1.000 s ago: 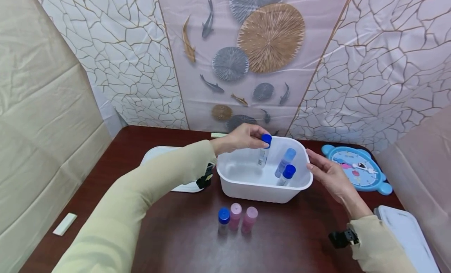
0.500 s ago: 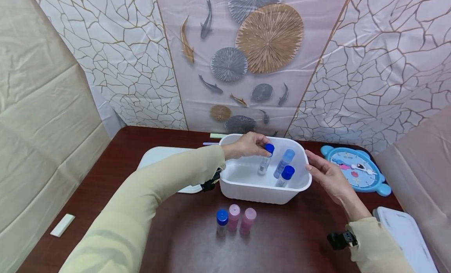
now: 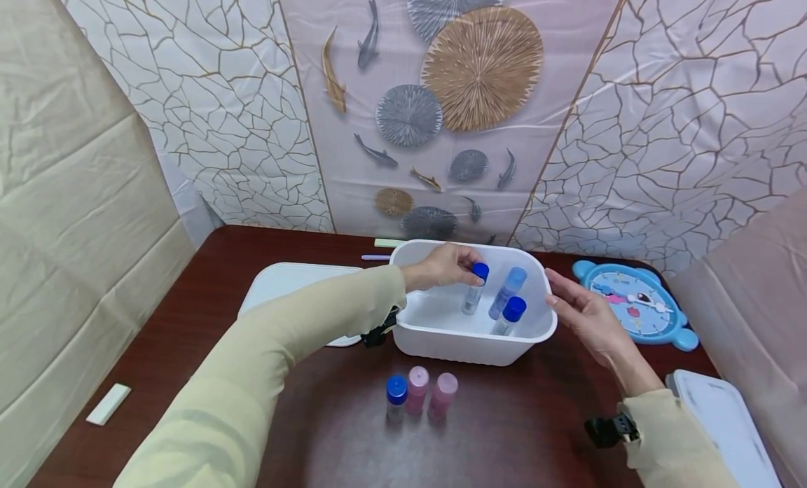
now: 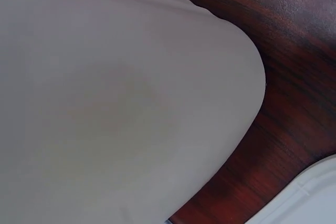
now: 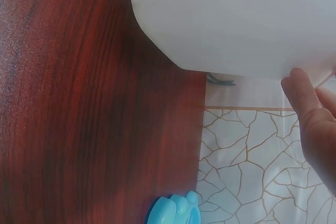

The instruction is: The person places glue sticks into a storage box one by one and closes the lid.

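My left hand (image 3: 443,267) reaches over the left side of a white plastic bin (image 3: 455,343) and pinches the blue cap of a small clear bottle (image 3: 471,301). That bottle stands nearly upright inside, its base low in the bin. To its right are a light-blue bottle (image 3: 508,292) and another clear bottle with a dark-blue cap (image 3: 513,309). With fairly straight fingers, my right hand (image 3: 591,323) touches the bin's right end; the right wrist view shows its fingertips at the outer wall. Before the bin stand a blue-capped bottle (image 3: 396,397) and two pink bottles (image 3: 417,390).
A white lid (image 3: 277,281) lies left of the bin, partly under my left forearm. Right of it are a blue cartoon clock (image 3: 637,302) and a white flat board (image 3: 725,418). A small white strip (image 3: 108,404) lies at the table's left edge.
My left hand has lowered the clear bottle further into the bin and shifted slightly right. The right hand keeps its place at the bin's end.
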A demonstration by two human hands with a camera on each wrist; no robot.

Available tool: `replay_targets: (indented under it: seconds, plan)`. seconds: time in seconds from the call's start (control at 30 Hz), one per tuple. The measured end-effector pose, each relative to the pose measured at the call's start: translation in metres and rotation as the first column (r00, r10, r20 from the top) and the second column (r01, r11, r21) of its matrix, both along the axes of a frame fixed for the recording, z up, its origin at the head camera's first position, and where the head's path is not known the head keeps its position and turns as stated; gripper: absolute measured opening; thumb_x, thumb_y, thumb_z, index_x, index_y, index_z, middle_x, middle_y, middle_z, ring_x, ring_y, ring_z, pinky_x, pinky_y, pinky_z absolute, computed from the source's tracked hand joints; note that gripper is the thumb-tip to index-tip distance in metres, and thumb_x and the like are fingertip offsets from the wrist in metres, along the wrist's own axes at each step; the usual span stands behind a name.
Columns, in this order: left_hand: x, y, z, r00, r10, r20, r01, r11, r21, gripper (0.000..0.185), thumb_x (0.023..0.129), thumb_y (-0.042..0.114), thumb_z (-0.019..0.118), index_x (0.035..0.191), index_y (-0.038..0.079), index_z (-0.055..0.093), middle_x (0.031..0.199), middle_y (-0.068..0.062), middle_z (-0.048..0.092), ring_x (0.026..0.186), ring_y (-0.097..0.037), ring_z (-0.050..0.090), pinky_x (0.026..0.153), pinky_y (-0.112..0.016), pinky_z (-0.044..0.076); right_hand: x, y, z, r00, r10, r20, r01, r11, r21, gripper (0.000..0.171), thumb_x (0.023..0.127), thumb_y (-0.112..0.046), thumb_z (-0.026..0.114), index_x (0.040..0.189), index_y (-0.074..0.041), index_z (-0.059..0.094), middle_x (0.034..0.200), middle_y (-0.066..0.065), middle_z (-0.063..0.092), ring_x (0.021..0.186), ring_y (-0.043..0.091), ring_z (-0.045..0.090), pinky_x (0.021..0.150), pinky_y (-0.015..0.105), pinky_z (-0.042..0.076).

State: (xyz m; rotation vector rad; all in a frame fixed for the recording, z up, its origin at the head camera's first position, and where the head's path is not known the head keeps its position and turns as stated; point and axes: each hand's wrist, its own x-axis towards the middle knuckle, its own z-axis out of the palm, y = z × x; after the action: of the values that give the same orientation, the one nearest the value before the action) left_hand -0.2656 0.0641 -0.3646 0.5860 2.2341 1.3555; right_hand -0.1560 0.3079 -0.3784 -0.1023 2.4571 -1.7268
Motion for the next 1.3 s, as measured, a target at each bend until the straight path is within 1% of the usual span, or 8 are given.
replay_targets:
  seconds: [0.23,0.43,0.6,0.8,0.9,1.0,1.2,1.3]
  plan:
    - [-0.001,-0.004,0.006,1.0,-0.002,-0.017,0.002,1.0,0.0,0.036,0.079,0.002,0.073,0.114,0.004,0.063,0.113,-0.011,0.066,0.102,-0.018,0.063,0.082,-0.018,0.053,0.0,0.001,-0.001,1.0,0.001,-0.01,-0.001,1.0,0.001,0.064,0.097,-0.027,0.052,0.148,-0.004,0.023,0.149,0.027,0.026,0.104,-0.016,0.049,0.083,0.009,0.047]
    - [0.004,-0.021,0.026,0.999,-0.019,-0.035,0.019,1.0,0.003,0.044,0.083,0.008,0.072,0.124,0.005,0.058,0.126,-0.01,0.06,0.113,-0.02,0.059,0.088,-0.02,0.051,0.001,0.002,0.001,1.0,0.004,-0.018,-0.004,1.0,0.024,0.063,0.097,-0.027,0.052,0.148,-0.006,0.022,0.149,0.027,0.025,0.104,-0.016,0.047,0.083,0.007,0.046]
    - [0.018,-0.048,0.045,0.997,-0.074,-0.007,0.074,0.989,0.125,0.042,0.086,0.008,0.068,0.126,0.001,0.055,0.128,-0.016,0.058,0.116,-0.022,0.057,0.09,-0.023,0.051,0.0,0.002,0.0,1.0,0.011,-0.028,-0.01,1.0,0.027,0.062,0.097,-0.027,0.051,0.148,-0.005,0.023,0.149,0.028,0.025,0.104,-0.016,0.047,0.082,0.007,0.046]
    - [0.05,-0.086,0.06,0.981,-0.191,0.023,0.18,0.953,0.242,0.033,0.085,0.001,0.067,0.116,-0.003,0.06,0.114,-0.015,0.066,0.103,-0.016,0.064,0.09,-0.028,0.052,-0.002,0.002,-0.002,0.999,0.02,-0.037,-0.02,1.0,0.018,0.063,0.097,-0.027,0.052,0.148,-0.004,0.023,0.15,0.027,0.024,0.104,-0.018,0.046,0.083,0.008,0.047]
    - [0.07,-0.105,0.054,0.955,-0.296,0.021,0.282,0.927,0.246,0.032,0.082,-0.002,0.068,0.112,-0.005,0.06,0.109,-0.017,0.066,0.098,-0.019,0.065,0.089,-0.031,0.053,-0.002,0.002,-0.001,0.999,0.02,-0.036,-0.02,1.0,0.006,0.063,0.097,-0.026,0.052,0.148,-0.005,0.023,0.15,0.025,0.025,0.103,-0.017,0.049,0.082,0.009,0.048]
    - [0.088,-0.121,0.04,0.932,-0.36,0.047,0.338,0.907,0.251,0.034,0.08,-0.003,0.07,0.111,-0.007,0.059,0.107,-0.022,0.065,0.097,-0.021,0.065,0.088,-0.032,0.053,-0.002,0.003,0.0,0.999,0.015,-0.035,-0.015,1.0,-0.012,0.063,0.096,-0.025,0.054,0.148,-0.006,0.024,0.15,0.017,0.032,0.101,-0.016,0.051,0.081,0.009,0.049]
    - [0.11,-0.145,0.007,0.933,-0.337,0.123,0.279,0.898,0.34,0.042,0.077,-0.003,0.073,0.113,-0.011,0.052,0.111,-0.031,0.057,0.099,-0.016,0.062,0.095,-0.036,0.05,-0.002,0.002,-0.004,0.999,0.023,-0.049,-0.026,0.998,-0.062,0.062,0.096,-0.021,0.055,0.147,-0.004,0.025,0.139,-0.006,0.045,0.102,-0.014,0.053,0.081,0.009,0.049]
    - [0.118,-0.151,-0.007,0.946,-0.298,0.131,0.237,0.906,0.35,0.044,0.076,-0.001,0.074,0.112,-0.01,0.051,0.109,-0.027,0.058,0.101,-0.018,0.06,0.095,-0.033,0.049,-0.002,0.001,-0.006,0.998,0.025,-0.051,-0.028,0.997,-0.071,0.061,0.096,-0.02,0.054,0.147,-0.004,0.026,0.14,-0.004,0.044,0.103,-0.014,0.053,0.081,0.008,0.048]
